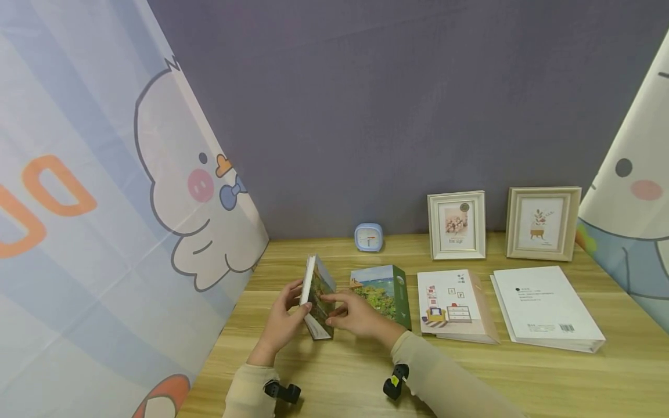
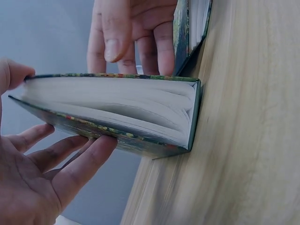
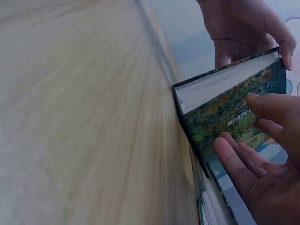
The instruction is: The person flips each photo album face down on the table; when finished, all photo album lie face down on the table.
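My left hand [image 1: 284,322] grips a small photo album [image 1: 320,299] with a green, garden-painted cover, thumb on one cover and fingers on the other. The album is upright, its spine down at the wooden table; whether it bears on the table I cannot tell. In the left wrist view, its page edges [image 2: 117,103] show between slightly parted covers. My right hand [image 1: 360,316] has its fingers extended at the cover that reads "ALBUM" [image 3: 239,117]. Just right of it, partly behind that hand, stands a second green album [image 1: 380,287] with a seaside picture.
Right along the wooden table [image 1: 355,383] are an album with a furniture drawing [image 1: 452,305] and a white album [image 1: 546,305]. Behind stand a blue clock [image 1: 369,237], a white picture frame [image 1: 457,226] and a beige picture frame [image 1: 543,223]. A printed curtain [image 1: 104,232] borders the left.
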### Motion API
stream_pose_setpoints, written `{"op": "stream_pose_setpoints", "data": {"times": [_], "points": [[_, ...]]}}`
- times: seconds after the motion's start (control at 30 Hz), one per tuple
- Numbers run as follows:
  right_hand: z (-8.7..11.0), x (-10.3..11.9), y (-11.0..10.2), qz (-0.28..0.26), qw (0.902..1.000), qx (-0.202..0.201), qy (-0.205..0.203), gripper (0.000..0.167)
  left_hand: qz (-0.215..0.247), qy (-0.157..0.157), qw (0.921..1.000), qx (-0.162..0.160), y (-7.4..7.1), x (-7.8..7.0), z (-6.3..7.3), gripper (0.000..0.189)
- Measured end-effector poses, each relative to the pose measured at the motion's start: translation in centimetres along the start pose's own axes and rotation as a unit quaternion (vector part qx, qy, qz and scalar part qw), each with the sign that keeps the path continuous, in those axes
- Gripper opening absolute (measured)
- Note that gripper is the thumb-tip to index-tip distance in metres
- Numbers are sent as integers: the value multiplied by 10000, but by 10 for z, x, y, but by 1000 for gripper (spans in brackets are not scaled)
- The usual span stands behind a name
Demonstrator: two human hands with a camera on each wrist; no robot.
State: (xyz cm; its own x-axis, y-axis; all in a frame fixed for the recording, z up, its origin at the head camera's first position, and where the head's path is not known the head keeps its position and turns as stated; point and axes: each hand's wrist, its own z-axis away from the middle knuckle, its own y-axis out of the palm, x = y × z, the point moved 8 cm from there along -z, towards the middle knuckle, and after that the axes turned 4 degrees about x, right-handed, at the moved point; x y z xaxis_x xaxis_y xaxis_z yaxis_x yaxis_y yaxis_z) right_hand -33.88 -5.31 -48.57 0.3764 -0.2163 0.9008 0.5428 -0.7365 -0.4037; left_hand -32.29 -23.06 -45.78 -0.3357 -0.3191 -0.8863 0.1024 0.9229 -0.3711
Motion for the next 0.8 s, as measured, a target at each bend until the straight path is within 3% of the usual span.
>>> {"op": "stream_pose_setpoints", "data": {"times": [0.1, 0.4, 0.8], "points": [[0, -3, -1, 118, 9998, -17, 129, 54, 172, -44, 9998, -55, -3, 2, 0, 56], [5, -12, 1, 157, 9971, -7, 739, 51, 903, -616, 9930, -445, -16, 20, 4, 51], [5, -9, 3, 307, 9961, -179, 808, 54, 637, -657, 9924, -820, -27, 24, 4, 45]]}}
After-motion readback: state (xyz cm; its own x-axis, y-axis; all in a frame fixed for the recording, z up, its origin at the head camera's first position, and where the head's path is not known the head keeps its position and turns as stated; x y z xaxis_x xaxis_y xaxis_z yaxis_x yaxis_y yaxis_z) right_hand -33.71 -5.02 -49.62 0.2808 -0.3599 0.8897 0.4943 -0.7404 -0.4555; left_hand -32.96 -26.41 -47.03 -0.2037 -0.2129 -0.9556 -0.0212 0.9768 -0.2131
